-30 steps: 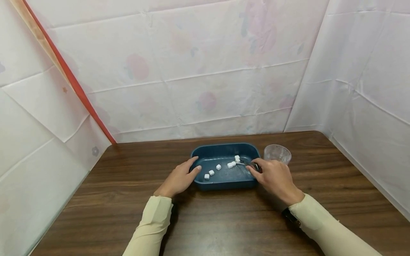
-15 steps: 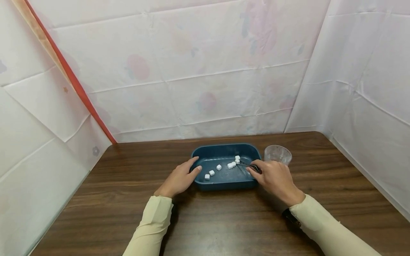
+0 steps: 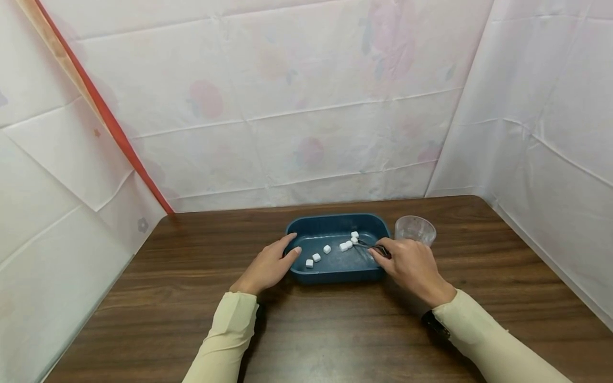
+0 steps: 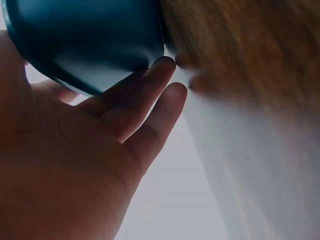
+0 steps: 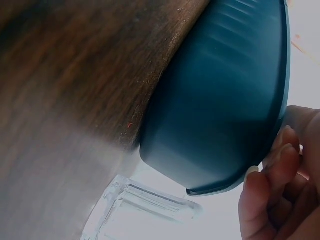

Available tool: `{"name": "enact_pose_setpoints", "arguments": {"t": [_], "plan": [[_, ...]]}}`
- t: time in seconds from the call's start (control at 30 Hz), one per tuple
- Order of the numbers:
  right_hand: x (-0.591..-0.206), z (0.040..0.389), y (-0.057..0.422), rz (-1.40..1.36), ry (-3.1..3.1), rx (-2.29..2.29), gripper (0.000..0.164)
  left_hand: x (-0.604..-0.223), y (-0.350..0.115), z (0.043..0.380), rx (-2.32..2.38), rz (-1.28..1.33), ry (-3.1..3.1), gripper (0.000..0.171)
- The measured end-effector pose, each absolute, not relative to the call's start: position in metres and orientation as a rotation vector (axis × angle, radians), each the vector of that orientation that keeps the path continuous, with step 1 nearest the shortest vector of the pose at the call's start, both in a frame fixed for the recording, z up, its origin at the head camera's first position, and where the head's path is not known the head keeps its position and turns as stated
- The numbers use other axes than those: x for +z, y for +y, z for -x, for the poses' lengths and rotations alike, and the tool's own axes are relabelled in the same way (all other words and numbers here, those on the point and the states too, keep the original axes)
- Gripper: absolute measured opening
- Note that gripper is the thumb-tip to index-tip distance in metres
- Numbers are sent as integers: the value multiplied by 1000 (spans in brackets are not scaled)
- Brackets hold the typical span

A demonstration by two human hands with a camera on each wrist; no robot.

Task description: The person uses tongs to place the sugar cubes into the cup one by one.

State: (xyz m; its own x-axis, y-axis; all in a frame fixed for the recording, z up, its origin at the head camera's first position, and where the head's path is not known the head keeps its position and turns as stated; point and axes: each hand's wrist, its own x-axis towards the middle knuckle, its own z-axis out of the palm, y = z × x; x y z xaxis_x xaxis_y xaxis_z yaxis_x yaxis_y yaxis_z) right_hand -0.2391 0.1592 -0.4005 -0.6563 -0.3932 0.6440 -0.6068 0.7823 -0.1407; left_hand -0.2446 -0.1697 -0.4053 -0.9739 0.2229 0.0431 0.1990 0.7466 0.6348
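Note:
Several small white cubes (image 3: 327,249) lie in a blue rectangular tray (image 3: 335,276), in a loose diagonal line. My left hand (image 3: 266,266) grips the tray's left end, thumb over the rim; the left wrist view shows its fingers against the outer wall. In my right hand (image 3: 412,268) I hold dark, thin tweezers (image 3: 375,248) between thumb and fingers, over the tray's right end. Their tips are right at the cluster of cubes near the back right. In the right wrist view the curled fingers (image 5: 285,172) are beside the tray's rim, and the tweezers are hidden there.
A clear glass cup (image 3: 415,229) stands just right of the tray, behind the right hand. The brown wooden table (image 3: 330,330) meets a white patterned sheet (image 3: 268,106) at the back and sides. A dark watch (image 3: 436,324) is on the right wrist.
The tweezers have shifted slightly at the back right cubes, which stay almost where they were. Both hands and the tray hold nearly still.

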Motion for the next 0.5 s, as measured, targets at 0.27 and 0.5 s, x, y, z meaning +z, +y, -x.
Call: {"name": "enact_pose_setpoints", "arguments": {"t": [0.27, 0.5], "plan": [[-400, 238, 159, -736, -2348, 449, 12, -404, -168, 245, 1043, -344, 2901, 59], [-401, 240, 158, -746, -2319, 454, 16, -404, -169, 245, 1044, -334, 2900, 59]]}}
